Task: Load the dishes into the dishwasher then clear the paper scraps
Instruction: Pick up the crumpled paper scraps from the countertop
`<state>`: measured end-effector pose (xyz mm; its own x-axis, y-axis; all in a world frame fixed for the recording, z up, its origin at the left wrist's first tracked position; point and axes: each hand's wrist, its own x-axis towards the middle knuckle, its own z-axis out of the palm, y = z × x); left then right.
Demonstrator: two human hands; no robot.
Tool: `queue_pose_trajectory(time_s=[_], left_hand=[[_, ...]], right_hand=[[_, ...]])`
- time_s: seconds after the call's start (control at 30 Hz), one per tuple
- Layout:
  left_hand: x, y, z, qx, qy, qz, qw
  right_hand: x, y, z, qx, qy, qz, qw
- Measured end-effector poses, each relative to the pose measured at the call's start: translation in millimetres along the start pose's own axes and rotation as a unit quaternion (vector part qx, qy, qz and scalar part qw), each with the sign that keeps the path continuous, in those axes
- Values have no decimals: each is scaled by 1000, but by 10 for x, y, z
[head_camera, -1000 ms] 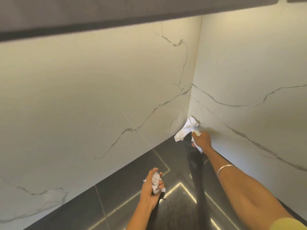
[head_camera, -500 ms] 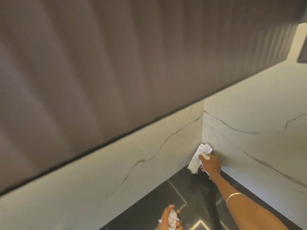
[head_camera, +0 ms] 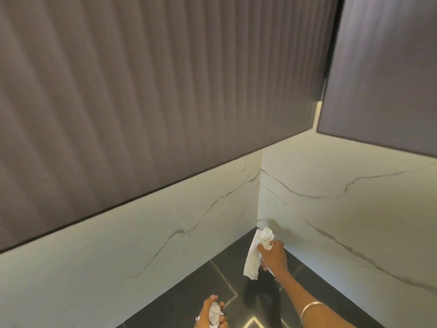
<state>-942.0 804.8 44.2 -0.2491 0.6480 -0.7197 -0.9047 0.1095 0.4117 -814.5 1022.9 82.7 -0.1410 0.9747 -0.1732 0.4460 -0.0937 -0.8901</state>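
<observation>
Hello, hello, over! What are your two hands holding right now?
Right hand grips long white paper scrap near the wall corner. Left hand holds crumpled paper wad. Nothing in the way on dark counter.

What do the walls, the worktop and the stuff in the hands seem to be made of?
Walls: marble or marble-look slab, white with grey veins.
Worktop: dark polished stone or tile, it mirrors light.
Scraps in right hand and left hand: thin white paper, crumpled.

One head-worn view looks forward and slightly down into a corner of two marble walls [head_camera: 165, 233], close in. Cabinets [head_camera: 142, 91] fill the frame from 9 to 2 o'clock; the dark tabletop [head_camera: 201, 287] and both hands sit low, at 5 to 6 o'clock.
</observation>
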Motion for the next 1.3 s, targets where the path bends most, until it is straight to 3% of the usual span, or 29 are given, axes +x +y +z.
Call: queue_pose_trajectory(time_s=[0.13, 0.37, 0.6, 0.8, 1.3], left_hand=[[-226, -54, 27, -51, 15, 16, 998], [-782, -248, 134, 2, -40, 6, 999], [-1363, -488, 302, -20, -38, 43, 998], [-1734, -690, 354, 20, -85, 39, 995], [-2494, -1278, 295, 76, -117, 31, 990]], right_hand=[[-316, 27, -168, 1, -4, -5, 1000], [-951, 21, -427, 80, -44, -3, 996], [-1735, 12, -705, 142, -64, 37, 987], [-2277, -114, -952, 108, -47, 32, 993], [-3277, 31, -1573, 9, -24, -12, 1000]])
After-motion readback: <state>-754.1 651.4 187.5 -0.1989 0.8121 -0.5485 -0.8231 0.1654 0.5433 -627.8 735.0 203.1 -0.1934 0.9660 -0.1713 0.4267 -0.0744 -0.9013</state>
